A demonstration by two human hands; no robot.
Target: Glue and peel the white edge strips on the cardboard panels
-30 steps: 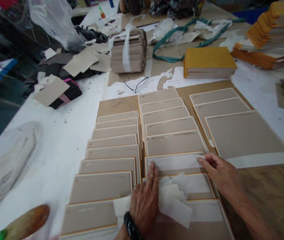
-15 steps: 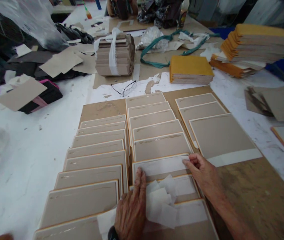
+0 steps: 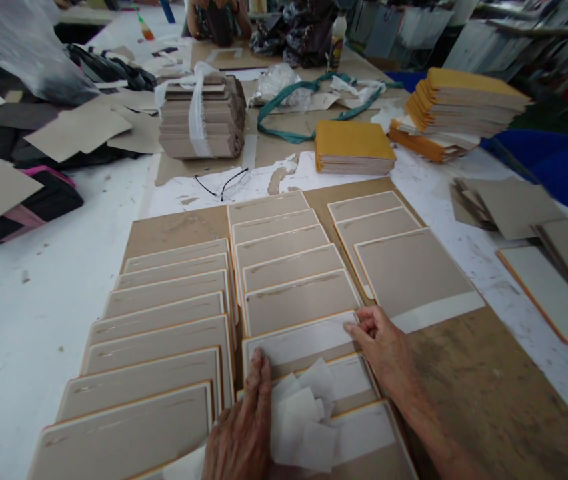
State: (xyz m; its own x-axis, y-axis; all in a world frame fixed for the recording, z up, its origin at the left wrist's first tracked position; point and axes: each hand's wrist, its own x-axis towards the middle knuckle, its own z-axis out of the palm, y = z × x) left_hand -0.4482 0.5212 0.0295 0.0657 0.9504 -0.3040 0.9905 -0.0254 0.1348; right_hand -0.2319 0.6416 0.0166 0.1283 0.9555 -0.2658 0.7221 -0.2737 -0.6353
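Left hand [image 3: 239, 433] and right hand [image 3: 379, 347] touch a white paper strip [image 3: 299, 340]

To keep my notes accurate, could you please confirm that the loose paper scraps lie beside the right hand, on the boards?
Not quite: the head view shows the loose paper scraps beside the left hand, not the right hand. They do lie on the boards.
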